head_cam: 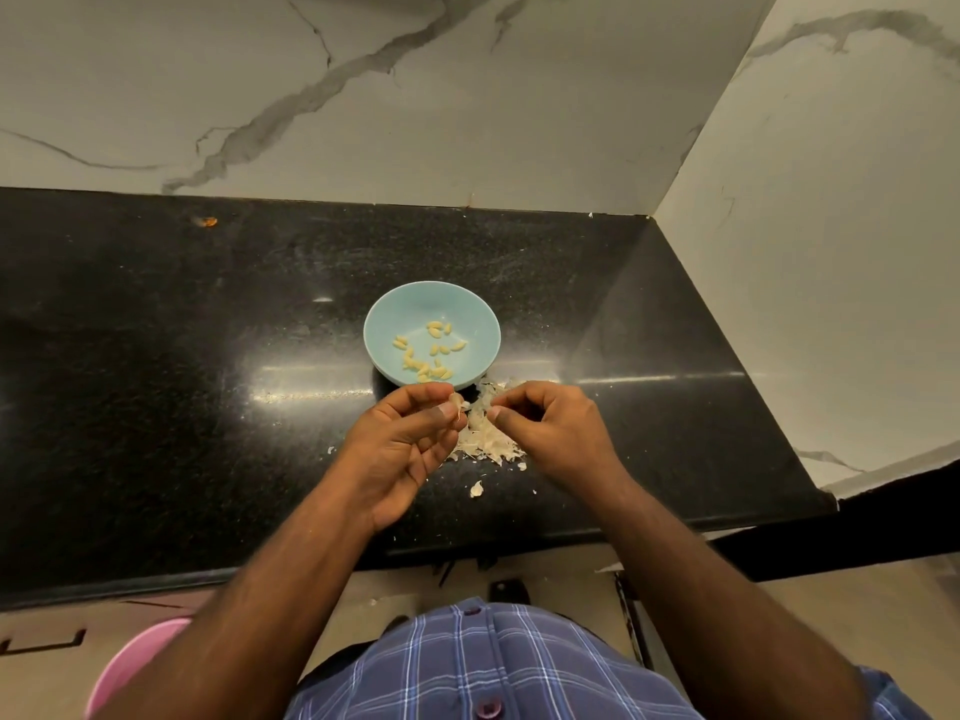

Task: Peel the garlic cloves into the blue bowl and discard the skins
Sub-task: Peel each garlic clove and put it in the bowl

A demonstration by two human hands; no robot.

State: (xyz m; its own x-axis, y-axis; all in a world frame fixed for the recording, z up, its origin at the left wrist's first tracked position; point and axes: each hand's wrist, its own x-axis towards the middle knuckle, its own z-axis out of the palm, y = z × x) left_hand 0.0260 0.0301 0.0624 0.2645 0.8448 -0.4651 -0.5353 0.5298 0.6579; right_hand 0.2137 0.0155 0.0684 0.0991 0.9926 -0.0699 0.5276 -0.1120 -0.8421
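- Marble wall [467,96]: pale stone with grey veins, behind the worktop and along its right side.
- Worktop [182,381]: black speckled polished stone, glossy, with light streaks across its middle.
- Checked shirt [493,667]: blue with white lines and dark buttons, at the bottom of the view.
- Pink tub [135,662]: round plastic rim, low left, below the worktop edge, partly hidden by the left forearm.
- Blue bowl [389,314]: pale blue, round, shallow, standing on the worktop just beyond both hands.
- Left hand [400,444]: palm up, just in front of the bowl; thumb and forefinger pinch a garlic clove [458,403] with papery skin on it, the remaining fingers loosely curled.
- Right hand [550,428]: knuckles up, fingers curled, thumb and forefinger pressed together at a bit of skin just beside the clove.
- Skin heap [483,433]: whitish papery garlic skins, on the worktop under and between the hands, touching the bowl's near side.
- Peeled cloves [431,356]: small, yellowish, over a dozen, scattered in the bowl's bottom.
- Loose skin piece [476,489]: lying alone, nearer the worktop's front edge.
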